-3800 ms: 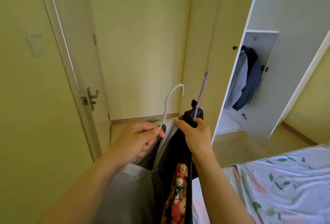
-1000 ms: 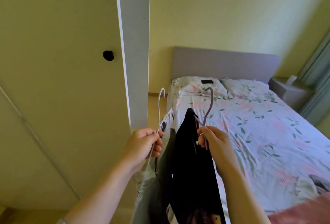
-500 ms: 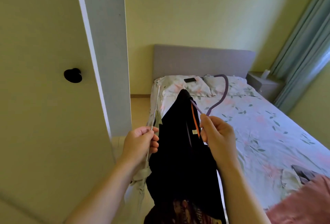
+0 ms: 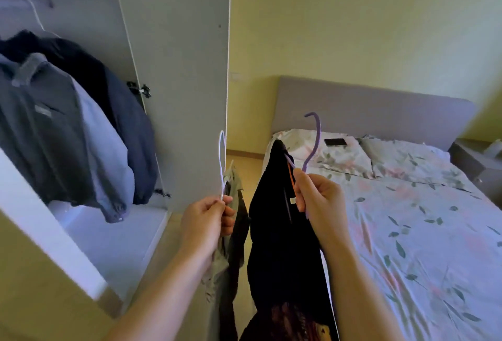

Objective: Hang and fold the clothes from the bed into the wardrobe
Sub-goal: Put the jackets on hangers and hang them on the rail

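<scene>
Wardrobe (image 4: 173, 68): door open; grey shirt (image 4: 40, 123) and navy jacket (image 4: 127, 128) hang inside.
Left hand (image 4: 206, 221): pinches the white hanger (image 4: 222, 161), which carries a grey garment (image 4: 234, 204), beside the wardrobe.
Right hand (image 4: 317, 199): grips the purple hanger (image 4: 315, 139), which carries a black garment (image 4: 274, 226); its neck tag (image 4: 292, 200) is unreadable.
Bed (image 4: 407, 232): floral sheet; phone (image 4: 336, 142) lies on the pillow.

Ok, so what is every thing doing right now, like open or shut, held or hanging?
Wardrobe door, open.
Grey shirt, hanging inside the wardrobe.
Dark jacket, hanging inside too.
White hanger, pinched by the left hand, grey clothing on it.
Purple hanger, gripped by the right hand, black clothing hanging from it.
Phone, lying on a pillow.
</scene>
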A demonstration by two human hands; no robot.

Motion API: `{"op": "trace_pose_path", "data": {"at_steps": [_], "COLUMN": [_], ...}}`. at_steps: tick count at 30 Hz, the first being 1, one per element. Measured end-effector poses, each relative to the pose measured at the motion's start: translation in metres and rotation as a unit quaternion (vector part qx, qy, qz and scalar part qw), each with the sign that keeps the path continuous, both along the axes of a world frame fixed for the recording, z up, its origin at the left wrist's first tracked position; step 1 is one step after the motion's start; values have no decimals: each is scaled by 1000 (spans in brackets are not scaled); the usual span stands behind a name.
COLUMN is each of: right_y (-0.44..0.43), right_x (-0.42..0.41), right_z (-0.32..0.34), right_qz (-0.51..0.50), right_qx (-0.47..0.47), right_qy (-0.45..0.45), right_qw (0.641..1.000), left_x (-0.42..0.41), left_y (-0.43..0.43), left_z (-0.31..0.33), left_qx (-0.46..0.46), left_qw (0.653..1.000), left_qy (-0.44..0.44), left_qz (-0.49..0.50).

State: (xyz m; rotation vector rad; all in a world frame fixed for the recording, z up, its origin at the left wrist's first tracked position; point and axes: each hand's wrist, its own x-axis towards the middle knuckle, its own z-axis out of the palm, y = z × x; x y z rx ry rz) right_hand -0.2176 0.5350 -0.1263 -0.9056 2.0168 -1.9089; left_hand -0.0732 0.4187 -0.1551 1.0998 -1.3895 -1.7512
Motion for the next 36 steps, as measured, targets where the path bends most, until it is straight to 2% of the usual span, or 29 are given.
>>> {"op": "trace_pose_path", "data": {"at_steps": [4, 18, 25, 36], "right_y": [-25, -91, -173, -278], "right_x": [-17, -59, -113, -145], "right_z": [-4, -3, -9, -30], "right_qz": [14, 73, 171, 345], "right_qx": [10, 19, 28, 49], "right_qy": [-1, -18, -47, -115], "right_qw": [1000, 997, 984, 930], "left_x": [-14, -53, -93, -98], "left_y": [-17, -64, -127, -191], "left_z": [-5, -13, -26, -37], "left_qx": [40, 62, 76, 51], "left_qw": [998, 990, 974, 943], "left_qy": [24, 53, 54, 44], "left_qz": [39, 113, 206, 326]}}
